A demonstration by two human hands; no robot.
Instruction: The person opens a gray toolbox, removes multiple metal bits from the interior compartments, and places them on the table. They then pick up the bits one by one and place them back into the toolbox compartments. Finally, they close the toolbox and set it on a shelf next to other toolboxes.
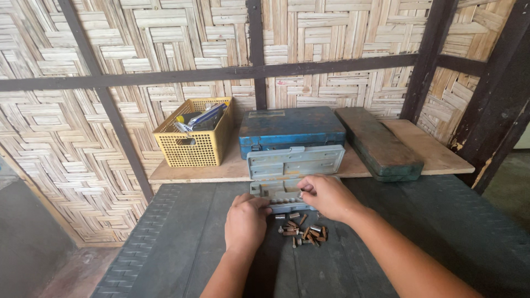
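Observation:
A small grey plastic case stands open on the dark table, its lid raised toward the wall. My right hand rests over the case's tray, fingers curled on a small piece at its right part. My left hand lies fisted against the tray's left front edge, touching it. Just in front of the case lies a pile of several small rusty bits and sockets, between my two hands.
On a wooden board against the woven bamboo wall sit a yellow perforated basket of tools, a blue metal toolbox and a long green metal box. A dark post stands at the right.

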